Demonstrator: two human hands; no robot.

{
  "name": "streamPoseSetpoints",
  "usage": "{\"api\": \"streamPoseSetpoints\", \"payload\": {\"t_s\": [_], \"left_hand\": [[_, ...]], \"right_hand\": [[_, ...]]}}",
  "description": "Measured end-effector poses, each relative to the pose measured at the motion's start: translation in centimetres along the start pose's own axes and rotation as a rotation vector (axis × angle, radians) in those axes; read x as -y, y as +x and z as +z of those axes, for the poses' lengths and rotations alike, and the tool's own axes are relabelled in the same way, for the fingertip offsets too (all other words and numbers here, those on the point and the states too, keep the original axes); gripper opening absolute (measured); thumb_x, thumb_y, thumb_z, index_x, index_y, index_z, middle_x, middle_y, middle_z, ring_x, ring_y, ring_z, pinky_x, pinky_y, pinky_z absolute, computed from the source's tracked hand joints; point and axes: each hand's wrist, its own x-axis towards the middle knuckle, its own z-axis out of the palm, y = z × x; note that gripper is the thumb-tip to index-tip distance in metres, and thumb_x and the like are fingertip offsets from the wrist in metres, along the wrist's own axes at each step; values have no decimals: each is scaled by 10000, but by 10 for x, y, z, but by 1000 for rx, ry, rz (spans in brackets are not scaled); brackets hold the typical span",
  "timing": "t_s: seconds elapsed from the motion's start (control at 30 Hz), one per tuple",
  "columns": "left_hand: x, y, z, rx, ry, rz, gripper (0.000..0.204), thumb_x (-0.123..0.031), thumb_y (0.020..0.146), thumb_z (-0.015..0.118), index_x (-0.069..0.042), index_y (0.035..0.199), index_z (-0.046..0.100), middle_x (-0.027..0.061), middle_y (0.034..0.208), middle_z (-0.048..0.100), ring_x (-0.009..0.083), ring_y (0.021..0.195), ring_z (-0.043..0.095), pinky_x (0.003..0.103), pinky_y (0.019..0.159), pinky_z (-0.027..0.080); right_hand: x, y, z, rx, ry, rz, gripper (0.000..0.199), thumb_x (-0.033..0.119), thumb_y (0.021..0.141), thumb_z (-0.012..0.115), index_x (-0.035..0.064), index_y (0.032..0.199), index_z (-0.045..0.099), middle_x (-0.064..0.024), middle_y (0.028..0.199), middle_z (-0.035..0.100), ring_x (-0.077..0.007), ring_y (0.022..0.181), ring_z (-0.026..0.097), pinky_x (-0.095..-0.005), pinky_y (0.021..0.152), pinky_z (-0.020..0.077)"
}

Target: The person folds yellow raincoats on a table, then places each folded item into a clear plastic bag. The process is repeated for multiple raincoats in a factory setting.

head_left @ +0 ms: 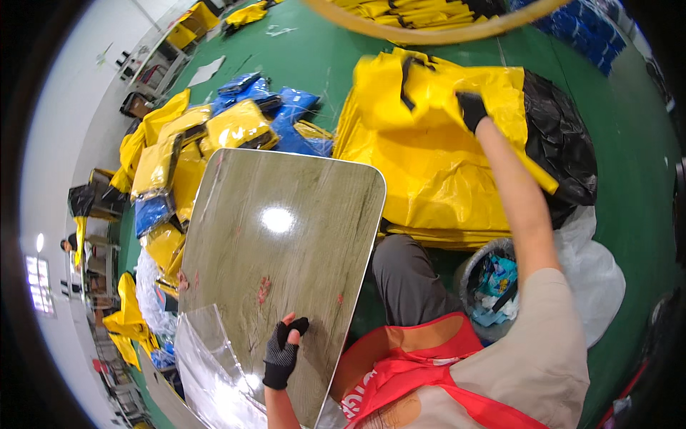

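My right hand (471, 109), in a black glove, reaches out to the far right and grips a yellow garment (429, 93) with black trim, lifting it off a pile of yellow garments (429, 193) on the green floor. My left hand (282, 352), also gloved in black, rests flat on the near end of a grey wood-grain table top (286, 236), fingers loosely curled and holding nothing. A clear plastic bag (207, 357) lies on the table's near left corner, just left of that hand.
Packed yellow and blue garments (207, 136) are heaped left of the table. A black plastic bag (564, 143) lies right of the yellow pile. A bin of scraps (493, 282) stands by my knee. A yellow hoop (429, 32) arcs across the top.
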Motion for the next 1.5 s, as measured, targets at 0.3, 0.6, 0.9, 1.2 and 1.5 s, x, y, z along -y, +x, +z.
{"api": "streamPoseSetpoints", "payload": {"t_s": [0.3,0.6,0.9,1.2,1.5], "left_hand": [[-44,36,-62,274,-891,108,693,-578,892,437,-8,1286,432,172,1258,517,284,1126,527,424,975,423],[47,-51,-138,-3,-327,-330,515,-469,873,585,-27,1135,617,103,1087,651,155,960,621,296,847,488],[19,-170,-201,-809,1636,589,114,-121,852,565,-57,886,653,134,766,638,279,678,629,371,599,494],[239,-512,-207,-1375,746,-166,486,-397,917,535,17,1168,569,223,1046,642,375,931,605,425,815,466],[161,-398,-181,-934,1098,-46,672,-163,802,594,28,1379,308,257,1326,443,429,1173,469,445,1009,379]], "right_hand": [[367,-26,-322,455,1497,-636,459,241,796,643,70,1212,552,-160,1131,603,-329,1015,582,-406,863,459],[457,-204,-401,1858,1477,-442,376,286,838,628,142,1184,602,-147,1082,620,-320,1003,590,-385,877,458],[477,-171,-342,551,1349,-1177,627,510,756,663,131,1241,543,-142,1253,533,-366,1124,513,-466,930,424],[439,-47,-136,413,464,-507,633,537,789,580,142,1280,524,-159,1400,402,-384,1317,306,-515,1096,187],[439,76,-222,810,1292,-54,579,449,755,706,38,1152,617,-110,1065,656,-205,1030,592,-273,875,443]]}}
